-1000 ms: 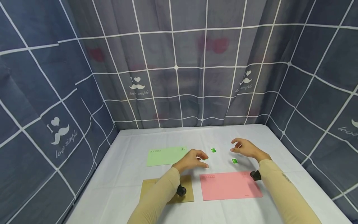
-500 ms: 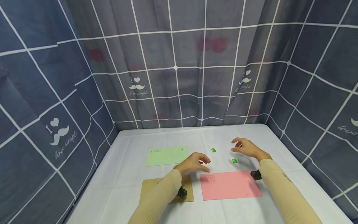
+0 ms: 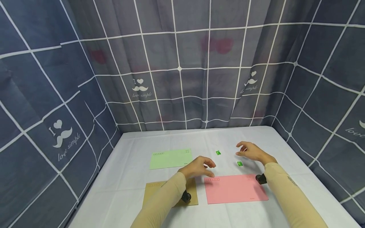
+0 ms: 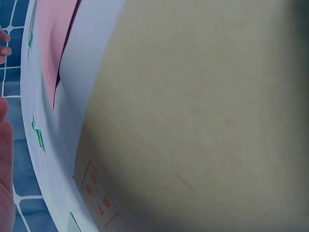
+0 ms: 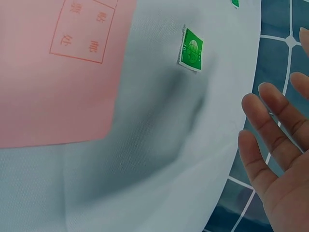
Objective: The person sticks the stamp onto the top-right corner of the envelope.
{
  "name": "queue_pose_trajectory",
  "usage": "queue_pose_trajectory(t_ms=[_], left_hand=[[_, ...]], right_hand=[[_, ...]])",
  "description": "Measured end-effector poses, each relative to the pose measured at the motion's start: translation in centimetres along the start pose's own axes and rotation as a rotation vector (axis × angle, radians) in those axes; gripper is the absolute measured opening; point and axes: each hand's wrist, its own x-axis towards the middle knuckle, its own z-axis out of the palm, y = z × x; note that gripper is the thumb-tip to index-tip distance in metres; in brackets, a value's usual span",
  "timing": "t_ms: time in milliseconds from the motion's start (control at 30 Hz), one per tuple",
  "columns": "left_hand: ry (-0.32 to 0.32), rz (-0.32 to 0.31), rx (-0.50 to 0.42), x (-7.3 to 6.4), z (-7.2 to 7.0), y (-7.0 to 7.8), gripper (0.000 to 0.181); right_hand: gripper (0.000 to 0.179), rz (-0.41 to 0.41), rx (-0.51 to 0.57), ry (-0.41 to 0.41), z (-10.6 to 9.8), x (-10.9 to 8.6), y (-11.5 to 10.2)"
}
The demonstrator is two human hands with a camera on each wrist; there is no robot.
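Observation:
My left hand hovers above the table between the green envelope and the pink envelope, fingers loosely bent with nothing in them. Its forearm passes over the brown envelope, covering part of it. To the right, my right hand hangs in the air, fingers relaxed and holding nothing. Near it lies a small green postage stamp; another stamp lies between the hands, farther back. The left wrist view shows a pair of green stamps near the left hand, one hidden in the head view.
A white cloth covers the table. Dark blue curtains with white grid lines stand behind it and at both sides. Red printed boxes mark the pink envelope's corner in the right wrist view. Black wrist cameras sit under both forearms.
My left hand has shifted slightly right and toward me, its fingertips now near the pink envelope's far left corner. The right hand, stamps and envelopes stay in place.

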Motion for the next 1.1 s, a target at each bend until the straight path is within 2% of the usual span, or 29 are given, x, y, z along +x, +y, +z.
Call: queue_pose_trajectory(t_ms=[433,1100], left_hand=[[-0.023,-0.054,0.077,-0.1,0.4,0.5,0.040],[-0.024,-0.062,0.119,0.0,1.4,0.0,0.037]], right_hand=[[0.049,0.005,0.010,-0.002,0.2,-0.1,0.2],[0.047,0.008,0.033,-0.003,0.6,-0.2,0.1]])
